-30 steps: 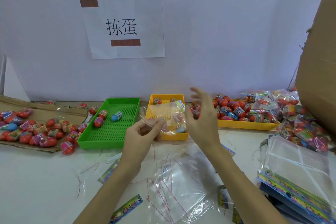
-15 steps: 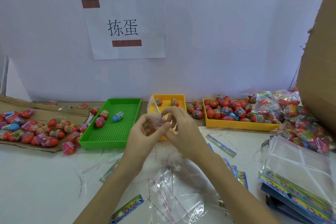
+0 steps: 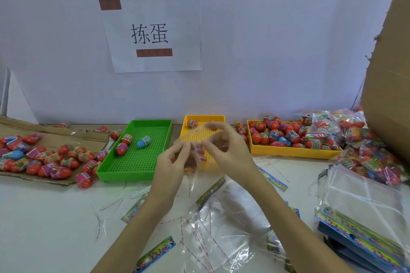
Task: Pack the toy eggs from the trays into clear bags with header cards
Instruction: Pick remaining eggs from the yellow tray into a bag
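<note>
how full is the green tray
Nearly empty: the green tray holds only three toy eggs near its far end; most of its mesh floor is bare.

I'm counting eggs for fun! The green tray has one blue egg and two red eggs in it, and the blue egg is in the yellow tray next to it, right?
Not quite. The head view shows the blue egg lying in the green tray with the two red eggs, not in the yellow tray beside it.

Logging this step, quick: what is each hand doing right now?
Left hand: pinches the clear bag at its top edge.
Right hand: pinches the same clear bag from the other side.
</note>
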